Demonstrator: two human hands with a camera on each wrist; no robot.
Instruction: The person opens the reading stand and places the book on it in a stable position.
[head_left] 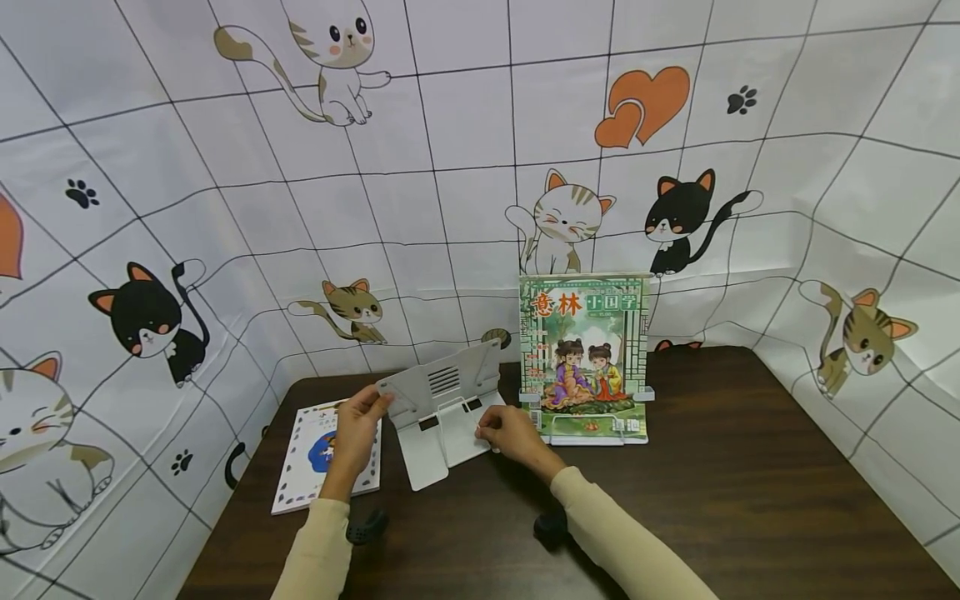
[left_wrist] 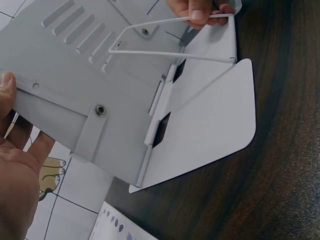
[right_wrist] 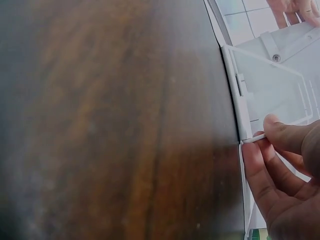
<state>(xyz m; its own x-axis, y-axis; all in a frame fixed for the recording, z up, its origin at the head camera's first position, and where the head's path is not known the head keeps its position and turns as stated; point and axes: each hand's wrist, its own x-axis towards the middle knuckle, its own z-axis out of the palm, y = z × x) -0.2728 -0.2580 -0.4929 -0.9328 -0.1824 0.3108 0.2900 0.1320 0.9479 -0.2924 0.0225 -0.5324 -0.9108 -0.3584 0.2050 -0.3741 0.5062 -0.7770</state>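
Note:
A pale grey metal book stand (head_left: 442,383) is partly unfolded on the dark table, its slotted back panel leaning up from a flat base plate (left_wrist: 210,110). My left hand (head_left: 358,429) grips the panel's left edge, thumb on the near face and fingers behind, as the left wrist view shows. A thin wire support (left_wrist: 170,53) stands out from the base towards the panel. Between thumb and fingertips, my right hand (head_left: 517,437) pinches one side of this wire near the base; the right wrist view shows the pinch closely. Metal hinge arms (left_wrist: 90,132) are riveted to the panel.
Right of the stand, a green illustrated magazine (head_left: 592,342) stands upright on another holder with light clips (head_left: 643,394). A white booklet (head_left: 296,475) lies under my left forearm. Behind the wooden table (head_left: 712,467) hangs a white cat-print sheet (head_left: 465,125).

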